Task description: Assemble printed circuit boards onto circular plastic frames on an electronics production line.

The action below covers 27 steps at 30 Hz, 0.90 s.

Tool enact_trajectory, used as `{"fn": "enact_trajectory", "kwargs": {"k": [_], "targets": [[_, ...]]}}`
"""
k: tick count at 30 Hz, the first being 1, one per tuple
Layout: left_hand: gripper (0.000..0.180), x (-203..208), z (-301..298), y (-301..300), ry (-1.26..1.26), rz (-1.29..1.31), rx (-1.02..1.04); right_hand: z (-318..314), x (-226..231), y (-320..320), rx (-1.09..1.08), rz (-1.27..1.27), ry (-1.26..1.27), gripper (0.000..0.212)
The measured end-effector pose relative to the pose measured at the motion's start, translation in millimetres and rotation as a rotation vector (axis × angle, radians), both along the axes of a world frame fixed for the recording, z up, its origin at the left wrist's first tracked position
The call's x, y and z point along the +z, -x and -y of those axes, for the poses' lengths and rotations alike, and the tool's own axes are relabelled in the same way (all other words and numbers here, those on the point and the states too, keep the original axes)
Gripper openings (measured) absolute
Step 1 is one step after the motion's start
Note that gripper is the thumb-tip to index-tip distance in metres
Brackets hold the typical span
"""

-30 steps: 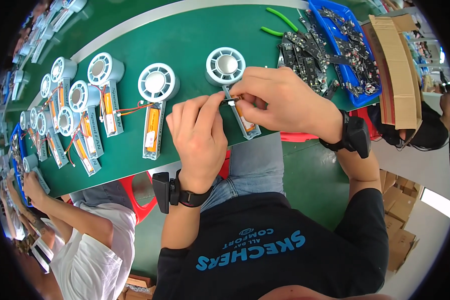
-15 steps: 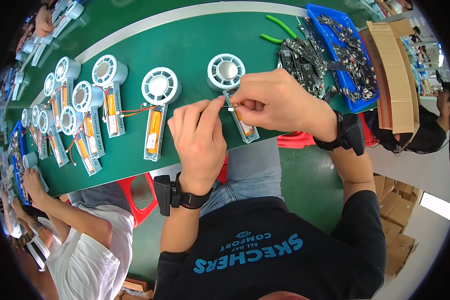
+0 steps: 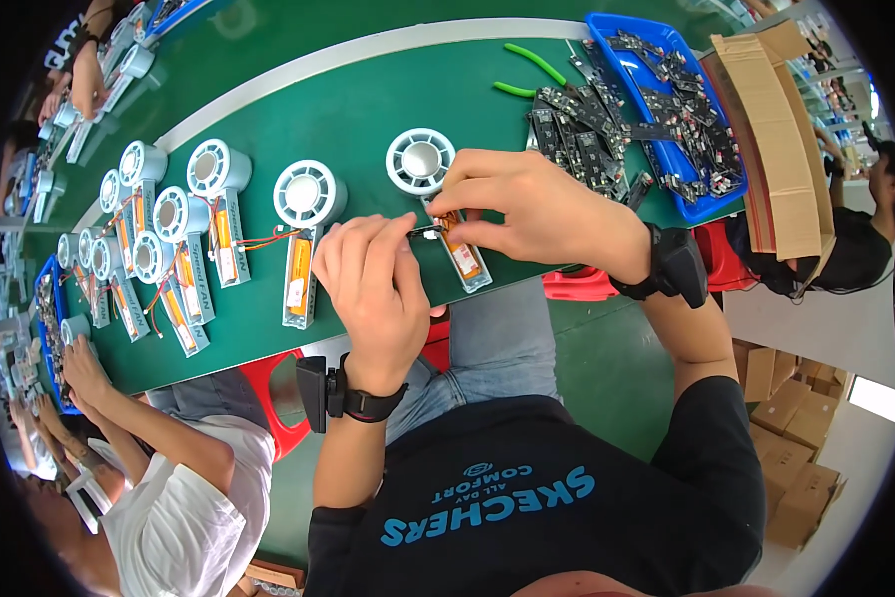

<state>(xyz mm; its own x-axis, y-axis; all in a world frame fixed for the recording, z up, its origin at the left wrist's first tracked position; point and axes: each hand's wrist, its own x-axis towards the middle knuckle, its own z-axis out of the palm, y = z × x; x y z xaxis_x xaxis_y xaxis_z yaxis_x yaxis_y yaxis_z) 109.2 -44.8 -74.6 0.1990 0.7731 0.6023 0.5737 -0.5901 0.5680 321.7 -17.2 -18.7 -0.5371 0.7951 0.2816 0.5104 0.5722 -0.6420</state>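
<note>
My left hand (image 3: 373, 284) is closed, its thumb and fingertips pinching a small black circuit board (image 3: 421, 232) seen nearly edge-on. From the right, my right hand (image 3: 537, 214) meets it, finger and thumb bent around a small white wire plug (image 3: 432, 236) at the board's end. Whether the plug is seated cannot be made out. Both hands work over a pale grey handheld fan (image 3: 420, 161), which lies on the green table with its round head away from me. An orange battery (image 3: 467, 264) sits in its open handle, partly covered by my right hand.
Left of my hands lies another open fan (image 3: 308, 194), with several more (image 3: 218, 169) beyond it. Circuit boards (image 3: 582, 134) are piled at the right, beside green-handled pliers (image 3: 532, 65), a blue tray (image 3: 606, 32) and a cardboard box (image 3: 766, 139). A co-worker (image 3: 184, 488) sits at my left.
The whole view has shifted slightly. My hands stay together over the same fan, and the dark board and white plug between them now show more plainly. My right finger and thumb are farther apart.
</note>
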Motion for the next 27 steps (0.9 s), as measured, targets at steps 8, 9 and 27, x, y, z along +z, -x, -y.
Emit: {"fn": "enact_trajectory", "kwargs": {"k": [8, 9, 27], "targets": [[0.028, 14, 1, 3, 0.603, 0.350, -0.235, 2, -11, -5, -0.017, -0.083, -0.045, 0.023], [0.028, 18, 1, 3, 0.713, 0.430, -0.296, 3, -13, -4, -0.023, -0.087, -0.045, 0.023], [0.037, 23, 17, -1, 0.963, 0.390, -0.130, 27, -7, 18, -0.259, 0.203, -0.307, 0.015]]}}
